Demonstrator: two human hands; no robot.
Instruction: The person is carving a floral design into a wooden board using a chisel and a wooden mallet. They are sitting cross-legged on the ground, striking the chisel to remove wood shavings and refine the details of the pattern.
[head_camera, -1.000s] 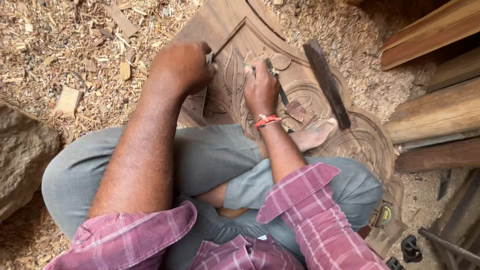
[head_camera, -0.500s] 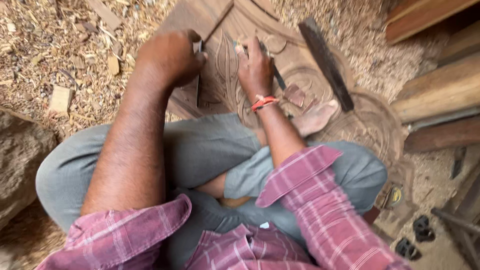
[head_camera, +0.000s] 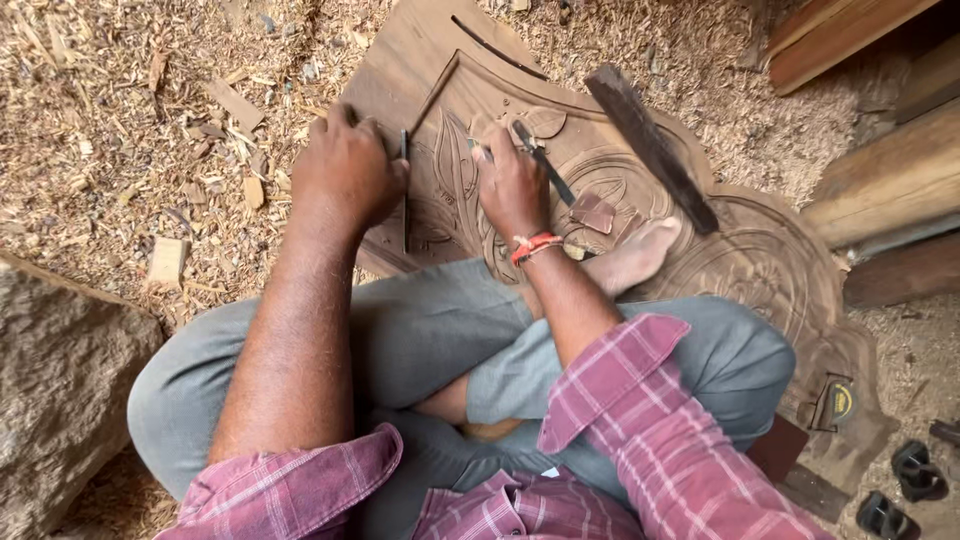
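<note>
- The left hand (head_camera: 345, 170) is closed around a slim metal chisel (head_camera: 405, 190); its fingers wrap the upper shaft, and the blade shows below them.
- The chisel's long axis runs almost straight away from the person, its lower end on the carved wooden panel (head_camera: 480, 90) just below the fingers.
- The right hand (head_camera: 512, 185) is closed around a dark-handled tool (head_camera: 545, 165); that tool lies slanted, its handle pointing down and to the right past the knuckles, its other end up and left beyond the fingers.
- A red thread band (head_camera: 535, 245) circles the right wrist.
- The panel lies flat on the floor, under both hands, with leaf and scroll relief between the two sets of fingers.
- A dark flat bar (head_camera: 650, 145) rests diagonally on the panel, right of the right fingers.
- A bare foot (head_camera: 635, 255) rests on the panel, below and right of the right hand.
- Wood shavings (head_camera: 130, 120) cover the floor left of the left fingers.
- No container shows.
</note>
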